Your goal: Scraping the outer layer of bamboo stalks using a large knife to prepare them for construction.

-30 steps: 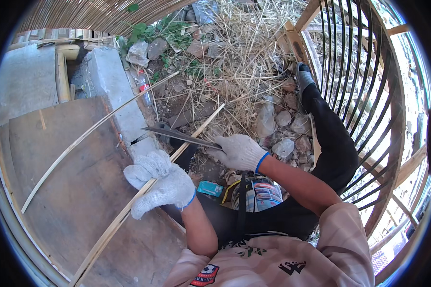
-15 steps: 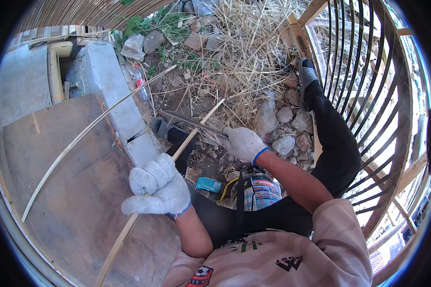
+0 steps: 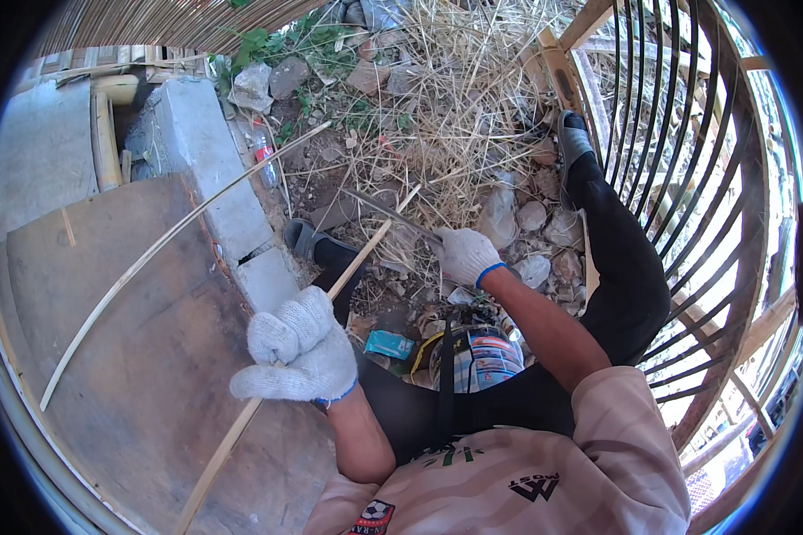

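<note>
My left hand [image 3: 299, 349], in a white knitted glove, is closed round the middle of a long pale bamboo strip [image 3: 223, 446]. The strip slants from the lower left, past my fist, up toward the debris-strewn ground. In my right hand [image 3: 466, 257], gloved as well, is the handle of a long dark-bladed knife [image 3: 385, 210]. The blade points up and left and crosses the strip close to its far end; whether they touch I cannot tell. My right fingers hide the handle.
A brown board [image 3: 134, 339] lies at the left with another thin bamboo strip [image 3: 143, 259] across it. Concrete blocks [image 3: 210, 169] edge the board. A slatted wooden frame [image 3: 687, 178] rises at the right. Straw [image 3: 455, 98], stones and a blue packet [image 3: 389, 344] litter the ground.
My right hand and the knife have shifted to the right, the blade now crossing nearer the strip's far end. My left hand has barely moved and keeps its hold.
</note>
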Tool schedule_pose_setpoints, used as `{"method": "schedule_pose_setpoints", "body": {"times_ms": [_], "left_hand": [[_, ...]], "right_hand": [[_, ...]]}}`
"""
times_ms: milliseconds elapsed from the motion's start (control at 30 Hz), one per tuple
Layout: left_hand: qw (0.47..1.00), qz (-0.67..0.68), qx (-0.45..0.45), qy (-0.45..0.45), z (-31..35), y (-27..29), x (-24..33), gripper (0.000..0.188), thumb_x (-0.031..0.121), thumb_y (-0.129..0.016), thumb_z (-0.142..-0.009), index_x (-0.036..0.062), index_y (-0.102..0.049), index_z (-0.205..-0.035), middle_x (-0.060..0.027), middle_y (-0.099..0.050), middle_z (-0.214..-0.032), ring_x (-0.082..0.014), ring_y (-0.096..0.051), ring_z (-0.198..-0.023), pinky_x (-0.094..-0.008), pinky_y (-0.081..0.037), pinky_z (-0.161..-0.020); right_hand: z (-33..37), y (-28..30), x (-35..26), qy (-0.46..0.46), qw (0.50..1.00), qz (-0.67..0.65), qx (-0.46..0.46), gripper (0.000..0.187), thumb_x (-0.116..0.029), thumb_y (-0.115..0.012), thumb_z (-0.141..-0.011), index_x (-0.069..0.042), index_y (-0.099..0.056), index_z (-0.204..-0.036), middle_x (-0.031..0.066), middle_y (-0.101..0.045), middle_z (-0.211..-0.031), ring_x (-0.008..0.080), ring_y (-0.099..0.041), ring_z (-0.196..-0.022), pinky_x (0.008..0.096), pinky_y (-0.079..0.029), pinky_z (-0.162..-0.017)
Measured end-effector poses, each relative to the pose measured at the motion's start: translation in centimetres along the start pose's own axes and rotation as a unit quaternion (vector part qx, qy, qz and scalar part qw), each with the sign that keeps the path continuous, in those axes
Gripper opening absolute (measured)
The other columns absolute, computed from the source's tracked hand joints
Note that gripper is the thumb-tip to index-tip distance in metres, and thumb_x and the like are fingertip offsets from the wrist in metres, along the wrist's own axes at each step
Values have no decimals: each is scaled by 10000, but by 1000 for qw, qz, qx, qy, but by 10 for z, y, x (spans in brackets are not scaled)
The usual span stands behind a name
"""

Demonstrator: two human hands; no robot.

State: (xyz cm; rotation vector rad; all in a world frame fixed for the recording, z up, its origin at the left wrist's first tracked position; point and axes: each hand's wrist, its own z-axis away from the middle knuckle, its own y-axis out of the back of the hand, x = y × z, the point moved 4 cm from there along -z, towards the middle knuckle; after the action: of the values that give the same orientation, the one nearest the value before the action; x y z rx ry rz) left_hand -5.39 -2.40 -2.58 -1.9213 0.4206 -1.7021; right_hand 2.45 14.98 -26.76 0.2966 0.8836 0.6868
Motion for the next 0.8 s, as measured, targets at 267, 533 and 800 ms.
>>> {"method": "schedule_pose_setpoints", "body": {"times_ms": [267,533,800], "left_hand": [[994,-91,-15,-60,12,-19,-4,722,745,-575,-987,147,-400,-621,59,-312,-569,-125,-255,-487,-271,-230,-477],[993,-90,-68,-27,9,-2,0,763,861,-530,-896,143,-432,-657,48,-365,-570,-136,-305,-475,-313,-237,-504],[980,-123,-158,-12,7,-11,-6,741,812,-618,-889,116,-523,-654,29,-427,-558,-149,-376,-458,-309,-266,-480]], "right_hand": [[-19,-36,112,-113,993,41,-22,496,-429,-555,-1050,24,-754,-1019,295,-757,-997,470,-736,-989,546,-579,-883],[3,6,22,-27,995,-96,-18,440,-437,-549,-1059,-36,-712,-1140,287,-747,-964,472,-729,-936,580,-564,-847],[-7,1,19,-26,996,-69,-51,455,-462,-498,-1076,-53,-679,-1164,266,-748,-991,473,-719,-972,600,-551,-871]]}}
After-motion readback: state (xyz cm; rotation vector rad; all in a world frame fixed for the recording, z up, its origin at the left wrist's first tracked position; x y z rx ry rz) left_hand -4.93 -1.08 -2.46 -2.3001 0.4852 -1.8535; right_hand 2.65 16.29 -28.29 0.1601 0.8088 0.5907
